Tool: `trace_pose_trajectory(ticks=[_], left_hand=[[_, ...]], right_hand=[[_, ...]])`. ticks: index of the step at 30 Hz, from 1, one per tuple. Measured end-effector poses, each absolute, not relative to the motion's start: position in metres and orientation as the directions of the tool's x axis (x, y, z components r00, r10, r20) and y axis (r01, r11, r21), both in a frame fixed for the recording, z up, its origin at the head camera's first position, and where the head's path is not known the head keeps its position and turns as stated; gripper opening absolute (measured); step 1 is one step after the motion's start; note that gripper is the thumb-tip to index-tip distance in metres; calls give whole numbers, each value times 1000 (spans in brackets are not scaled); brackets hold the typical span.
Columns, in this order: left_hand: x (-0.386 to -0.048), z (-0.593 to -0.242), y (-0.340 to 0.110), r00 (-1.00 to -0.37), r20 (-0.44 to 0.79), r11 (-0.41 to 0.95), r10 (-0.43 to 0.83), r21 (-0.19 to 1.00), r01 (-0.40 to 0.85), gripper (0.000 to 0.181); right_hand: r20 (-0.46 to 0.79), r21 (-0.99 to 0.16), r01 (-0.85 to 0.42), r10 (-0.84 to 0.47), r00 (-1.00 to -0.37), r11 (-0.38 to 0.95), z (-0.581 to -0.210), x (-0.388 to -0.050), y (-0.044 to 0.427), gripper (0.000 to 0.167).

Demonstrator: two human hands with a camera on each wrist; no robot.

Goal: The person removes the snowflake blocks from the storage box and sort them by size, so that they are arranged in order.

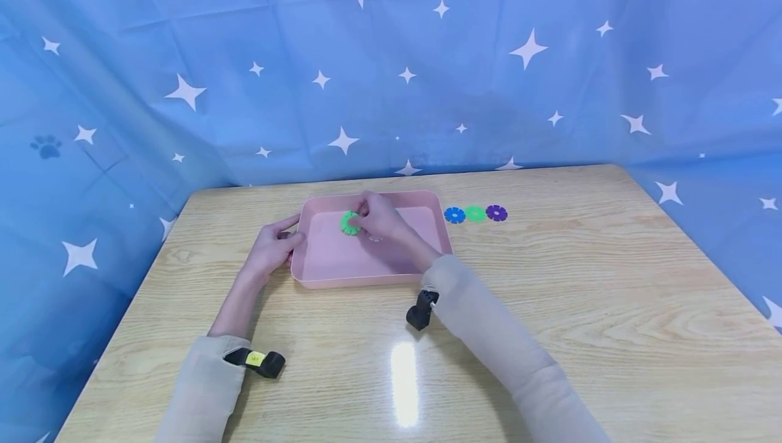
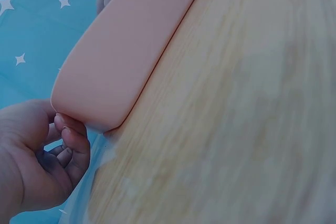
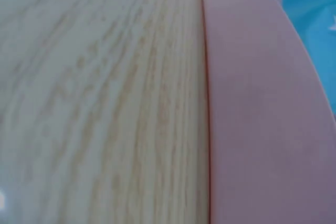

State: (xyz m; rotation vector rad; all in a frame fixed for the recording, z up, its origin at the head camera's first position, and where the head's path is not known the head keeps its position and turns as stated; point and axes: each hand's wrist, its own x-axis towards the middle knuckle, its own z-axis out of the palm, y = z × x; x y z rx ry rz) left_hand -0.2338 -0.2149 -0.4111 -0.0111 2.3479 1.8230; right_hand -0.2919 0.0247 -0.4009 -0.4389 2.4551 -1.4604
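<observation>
A pink tray [image 1: 330,260] lies on the wooden table. My right hand [image 1: 383,220] reaches over it and pinches a green notched disc [image 1: 349,224] between thumb and fingers, above the tray's floor. Under that hand, a pale piece [image 1: 375,239] shows partly in the tray. My left hand [image 1: 273,247] grips the tray's left wall, thumb at the rim; in the left wrist view the left hand [image 2: 44,156] has its fingers curled at the corner of the tray [image 2: 115,61]. The right wrist view shows only the tray's outer wall [image 3: 262,98], not the hand.
Right of the tray, a blue disc [image 1: 455,215], a light green disc [image 1: 475,214] and a purple disc [image 1: 497,213] lie in a row on the table [image 1: 586,280]. A blue curtain with white stars [image 1: 464,110] hangs behind the table.
</observation>
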Motion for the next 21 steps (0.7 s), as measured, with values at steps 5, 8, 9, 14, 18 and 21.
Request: trace_pose_trajectory(ticks=[5, 8, 9, 14, 18, 21], left_hand=[[-235, -415, -217, -987, -126, 259, 99, 961, -97, 57], [-235, -415, -217, -987, -132, 257, 92, 961, -105, 57], [-236, -416, -217, -987, -134, 255, 92, 961, -107, 57], [-235, -416, -217, -986, -133, 253, 99, 962, -104, 57], [-235, -416, -216, -987, -131, 253, 95, 962, -103, 57], [-235, -415, -216, -987, -129, 255, 91, 962, -102, 57]], right_hand=[[-30, -924, -118, -376, -926, 364, -394, -290, 39, 20], [-26, -927, -115, -366, -930, 357, -391, -289, 50, 21], [-27, -924, -113, -359, -933, 364, -391, -289, 54, 22], [-19, -886, -118, -290, -957, 448, -391, -294, 73, 24], [12, -863, -140, -259, -966, 485, -389, -298, 89, 23], [29, -877, -149, -261, -965, 457, -388, -299, 100, 22]])
